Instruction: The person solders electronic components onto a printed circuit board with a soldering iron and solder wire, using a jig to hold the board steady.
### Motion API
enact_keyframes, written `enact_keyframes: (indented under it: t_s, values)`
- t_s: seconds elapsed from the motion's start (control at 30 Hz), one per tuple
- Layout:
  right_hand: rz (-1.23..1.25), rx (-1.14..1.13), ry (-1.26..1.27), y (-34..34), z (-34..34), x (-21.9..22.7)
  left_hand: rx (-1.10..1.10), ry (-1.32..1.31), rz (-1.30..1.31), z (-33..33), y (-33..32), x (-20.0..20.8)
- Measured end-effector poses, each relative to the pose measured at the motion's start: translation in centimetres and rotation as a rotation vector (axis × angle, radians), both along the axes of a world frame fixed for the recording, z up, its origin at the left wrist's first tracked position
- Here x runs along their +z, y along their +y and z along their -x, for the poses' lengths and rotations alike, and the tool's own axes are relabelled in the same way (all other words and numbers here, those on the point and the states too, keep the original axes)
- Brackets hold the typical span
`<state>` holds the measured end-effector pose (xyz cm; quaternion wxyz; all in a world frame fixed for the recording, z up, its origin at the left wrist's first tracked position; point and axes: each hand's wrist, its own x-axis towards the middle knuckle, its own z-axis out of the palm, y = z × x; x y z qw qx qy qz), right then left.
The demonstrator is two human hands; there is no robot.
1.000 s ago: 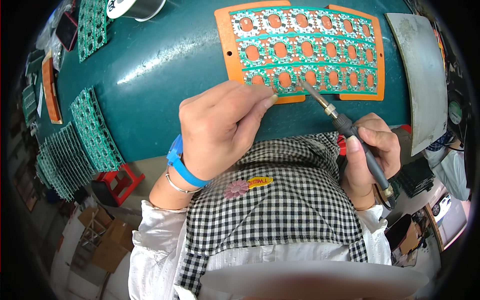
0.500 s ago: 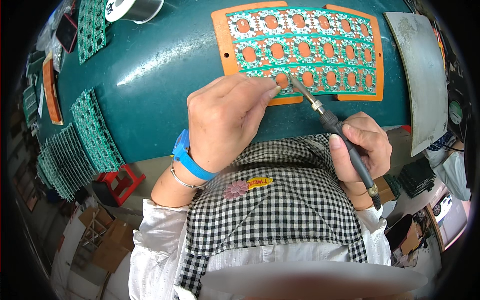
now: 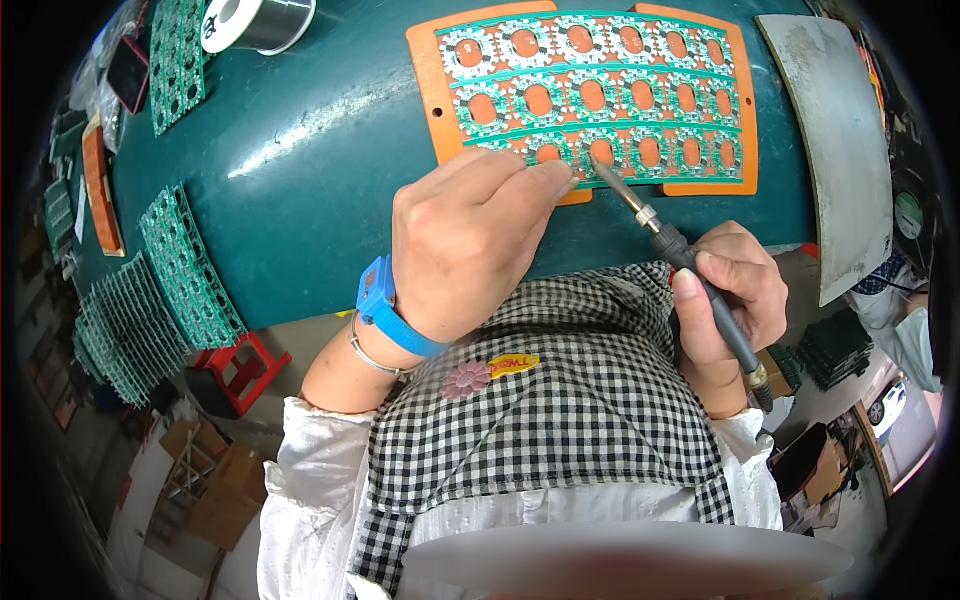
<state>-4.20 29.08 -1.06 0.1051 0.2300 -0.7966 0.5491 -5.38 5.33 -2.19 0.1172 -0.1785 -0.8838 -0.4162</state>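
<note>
A panel of green circuit boards [image 3: 515, 131] with several round openings lies in an orange fixture plate [image 3: 432, 90]. My right hand [image 3: 735, 295] is wrapped round the grey handle of a soldering iron [image 3: 672, 243], which slants up and left. Its tip meets or hovers just over the nearest row of boards; contact is hard to tell. Left of the tip, my left hand [image 3: 475, 235] bends over the panel's near edge with thumb and fingers pinched together. What they hold, if anything, is too small to make out. A blue strap [image 3: 395, 320] circles my left wrist.
A spool of wire [image 3: 258, 22] stands at the back left, near another green panel [image 3: 178, 65] and a phone [image 3: 128, 75]. Stacked green panels [image 3: 190, 265] rise at the table's left edge. A grey metal sheet [image 3: 835, 150] lies at the right.
Both hands have shifted slightly to the right along the nearest row, the iron's tip with them. The whole scene has moved a little left in view.
</note>
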Motion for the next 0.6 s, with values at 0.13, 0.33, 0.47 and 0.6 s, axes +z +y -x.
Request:
enact_keyframes:
  t_s: [0.13,0.33,0.47,0.6]
  values:
    - [-0.02,0.039,0.006,-0.1,0.3,0.5,-0.012,-0.029,0.03,-0.2,-0.1,0.0]
    - [-0.061,-0.004,-0.071,0.3,-0.6,0.7,-0.036,-0.011,-0.058,-0.5,0.0,0.7]
    - [0.115,-0.066,-0.038,1.1,-0.5,0.4,0.041,-0.141,-0.103,-0.7,-0.5,2.5]
    - [0.14,-0.071,-0.047,1.6,-0.3,0.7,0.014,-0.189,-0.051,-0.7,-0.8,3.0]
